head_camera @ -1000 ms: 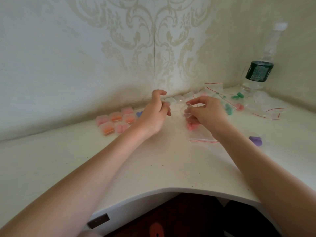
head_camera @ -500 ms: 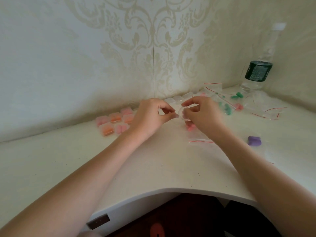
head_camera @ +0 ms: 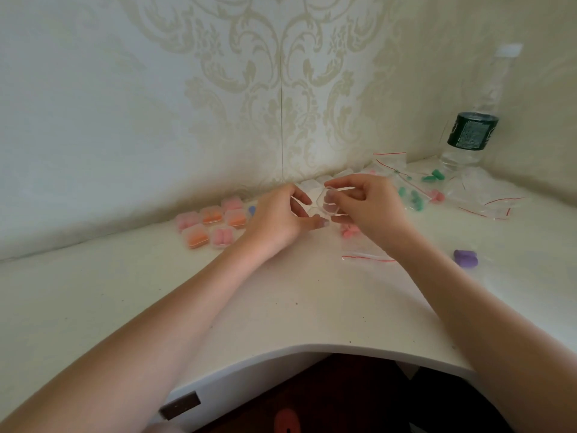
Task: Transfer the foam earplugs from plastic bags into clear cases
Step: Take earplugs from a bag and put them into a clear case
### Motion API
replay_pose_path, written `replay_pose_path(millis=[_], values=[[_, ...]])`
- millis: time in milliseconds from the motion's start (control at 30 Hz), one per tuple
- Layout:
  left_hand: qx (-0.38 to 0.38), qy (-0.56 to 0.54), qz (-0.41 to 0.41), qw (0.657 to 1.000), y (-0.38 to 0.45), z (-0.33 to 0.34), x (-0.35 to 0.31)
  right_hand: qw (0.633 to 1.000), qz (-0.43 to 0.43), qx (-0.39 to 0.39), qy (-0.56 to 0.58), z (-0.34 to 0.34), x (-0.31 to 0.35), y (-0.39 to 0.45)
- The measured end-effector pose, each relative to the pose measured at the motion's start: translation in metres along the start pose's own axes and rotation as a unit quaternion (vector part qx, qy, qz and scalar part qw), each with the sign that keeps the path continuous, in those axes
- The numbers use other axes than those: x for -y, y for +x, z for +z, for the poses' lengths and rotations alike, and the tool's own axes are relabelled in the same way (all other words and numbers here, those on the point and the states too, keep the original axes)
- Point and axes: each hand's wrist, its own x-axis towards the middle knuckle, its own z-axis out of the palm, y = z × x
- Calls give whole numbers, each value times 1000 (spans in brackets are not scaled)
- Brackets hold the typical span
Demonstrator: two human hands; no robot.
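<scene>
Both hands meet over the corner of the white desk (head_camera: 281,301). My right hand (head_camera: 365,207) pinches a small clear case (head_camera: 327,203) with its lid tilted up. My left hand (head_camera: 281,220) holds the case's lower edge between thumb and fingers. Under my right hand lies a plastic bag (head_camera: 368,256) with a red zip strip and pink earplugs (head_camera: 348,231) in it. Several filled cases (head_camera: 215,226) with pink and orange earplugs sit in a cluster to the left. Empty clear cases (head_camera: 315,182) line the wall behind my hands.
More bags (head_camera: 487,201) with green earplugs (head_camera: 415,200) and pink ones lie at the back right. A purple earplug pair (head_camera: 465,257) sits to the right. A water bottle (head_camera: 471,132) stands in the right corner. The desk's front edge curves inward.
My left hand has come over from the left and taken hold of the case with my right hand. The case's lid now stands open.
</scene>
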Motion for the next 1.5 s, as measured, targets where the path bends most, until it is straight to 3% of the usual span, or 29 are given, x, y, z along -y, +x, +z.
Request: replay_pose_path(millis=[367, 500, 567, 667, 800, 933, 1100, 1333, 1400, 1467, 1500], values=[[105, -56, -23, 993, 3, -8, -1, 998, 16, -6, 68, -7, 7, 1], [119, -140, -105, 977, 2, -4, -5, 999, 4, 3, 48, -4, 5, -1], [87, -193, -169, 962, 3, -3, -8, 997, -60, -37, -24, -1, 3, -1], [47, -298, -260, 917, 6, -6, -11, 967, -199, -76, -143, 3, 5, -5], [89, -530, -346, 769, 8, -10, -12, 938, -285, 13, -197, 15, 1, -12], [33, -588, -363, 722, 8, -1, -16, 911, -293, 35, -289, 24, -6, -12], [6, -618, -346, 706, 5, 3, -21, 874, -294, 5, -387, 24, -6, -12], [38, -574, -348, 741, 9, 6, -13, 838, -308, 8, -451, 24, -9, -6], [57, -580, -314, 749, 5, 3, -17, 857, -298, 28, -420, 23, -10, -5], [62, -569, -278, 771, 5, 1, -17, 912, -276, 35, -301, 23, -8, -8], [50, -541, -257, 799, 5, 0, -17, 939, -258, 26, -226, 23, -4, -10]])
